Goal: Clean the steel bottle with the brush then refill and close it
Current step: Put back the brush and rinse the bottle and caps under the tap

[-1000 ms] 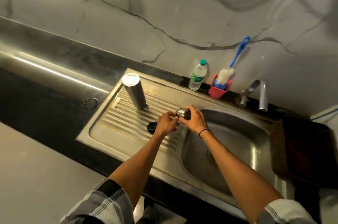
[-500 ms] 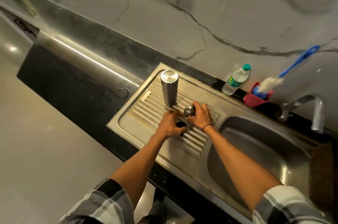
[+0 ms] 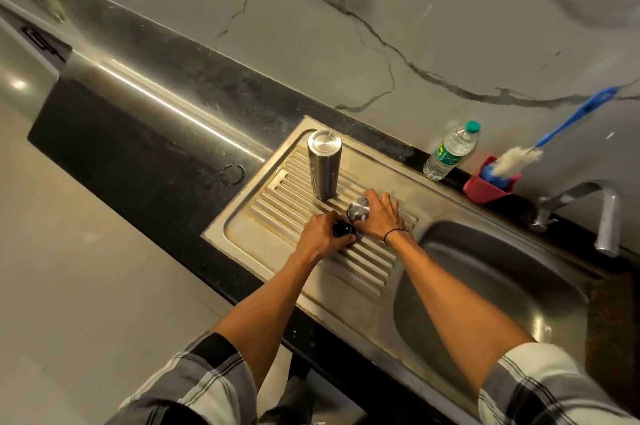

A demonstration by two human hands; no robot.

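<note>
On the ribbed drainboard [image 3: 363, 261] left of the sink basin [image 3: 491, 289], both hands work side by side. Left hand [image 3: 323, 234] curls its fingers round a small black inner cap [image 3: 343, 228], resting it on the ribs. Right hand [image 3: 379, 216] lies just beside it, to the right and a bit farther back, thumb and fingers loosely bent against a steel outer cap [image 3: 358, 209]; whether it truly grips or only steadies the cap, cannot tell for sure, looks like a light hold. Steel bottle [image 3: 323, 164] stands on the far left part of the drainboard, apart from both hands; its top looks flat and solid, so it is probably turned mouth-down to drain, not certain. Bottle brush [image 3: 554, 140], blue handle and white bristles, sits in a red holder [image 3: 485, 187] at the far right by the wall, near the tap [image 3: 588, 202]. Plastic water bottle [image 3: 450, 152] stands just left of the holder.

Judgement: step in hand is sorting the two cap pieces, likely mating or parting them. To do it well: line the black piece up square with the steel one, keep both low over the ribs so neither rolls toward the basin, turn without forcing. Wet steel may be slippery, so a firm pinch helps.
</note>
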